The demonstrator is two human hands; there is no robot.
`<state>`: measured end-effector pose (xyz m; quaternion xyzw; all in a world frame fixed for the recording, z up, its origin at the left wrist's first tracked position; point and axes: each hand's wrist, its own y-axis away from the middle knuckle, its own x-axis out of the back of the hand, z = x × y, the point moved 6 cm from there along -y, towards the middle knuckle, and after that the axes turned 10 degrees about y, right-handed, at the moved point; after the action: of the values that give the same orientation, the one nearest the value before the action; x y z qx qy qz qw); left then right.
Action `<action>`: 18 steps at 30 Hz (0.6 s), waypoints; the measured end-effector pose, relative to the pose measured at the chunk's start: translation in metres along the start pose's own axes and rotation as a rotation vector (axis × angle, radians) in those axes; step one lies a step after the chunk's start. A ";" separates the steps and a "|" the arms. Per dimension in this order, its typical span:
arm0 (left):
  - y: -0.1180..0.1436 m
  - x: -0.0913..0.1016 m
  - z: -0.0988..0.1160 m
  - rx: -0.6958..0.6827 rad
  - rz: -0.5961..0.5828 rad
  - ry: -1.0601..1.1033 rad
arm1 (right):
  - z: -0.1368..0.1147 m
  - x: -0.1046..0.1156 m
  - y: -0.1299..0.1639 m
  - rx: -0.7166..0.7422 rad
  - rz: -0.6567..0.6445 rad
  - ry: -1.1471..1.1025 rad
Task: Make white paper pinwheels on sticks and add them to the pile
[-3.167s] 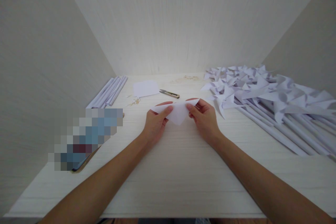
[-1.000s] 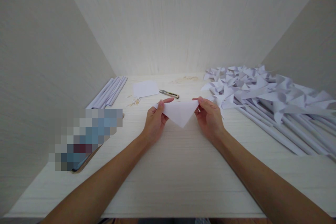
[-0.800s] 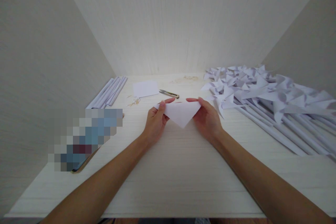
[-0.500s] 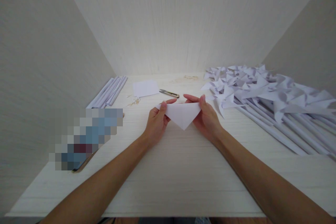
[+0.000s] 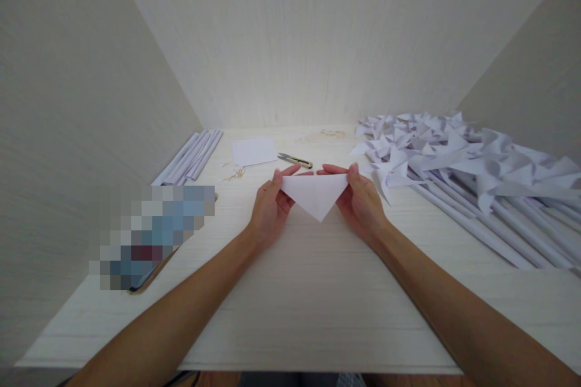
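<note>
A white sheet of paper (image 5: 316,193), folded into a triangle, is stretched between my two hands with its point toward me and its long folded edge away. My left hand (image 5: 270,205) pinches the left corner, thumb on top and fingers behind. At the right corner, my right hand (image 5: 361,202) grips the paper the same way. Just beyond the fingers lies a pair of thread snips (image 5: 295,161) on the table, touched by neither hand.
Paper pinwheels (image 5: 426,145) with rolled paper sticks (image 5: 481,227) are heaped at right. Back left are more paper rolls (image 5: 188,157), a stack of white paper (image 5: 254,151) and small pale sticks (image 5: 235,174). A pixelated flat object (image 5: 158,236) lies at left. Walls enclose the table (image 5: 295,302).
My left thumb has shifted outward to the paper's left corner, so more of the triangle shows. The view has moved slightly; the paper stays held by both hands.
</note>
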<state>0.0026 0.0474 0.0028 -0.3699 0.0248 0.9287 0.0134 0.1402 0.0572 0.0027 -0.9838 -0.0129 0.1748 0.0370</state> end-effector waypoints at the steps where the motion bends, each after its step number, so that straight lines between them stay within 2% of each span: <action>1: 0.000 0.000 0.000 -0.004 0.002 0.002 | 0.000 0.000 0.000 -0.004 0.003 -0.004; 12: -0.003 0.001 0.003 0.000 0.006 0.007 | 0.007 0.001 -0.001 -0.070 0.037 -0.043; 18: -0.008 0.003 0.004 0.070 -0.001 -0.031 | 0.008 0.002 -0.001 -0.160 0.068 -0.047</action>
<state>-0.0024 0.0556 0.0036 -0.3548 0.0569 0.9328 0.0273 0.1391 0.0593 -0.0054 -0.9791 0.0057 0.1974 -0.0480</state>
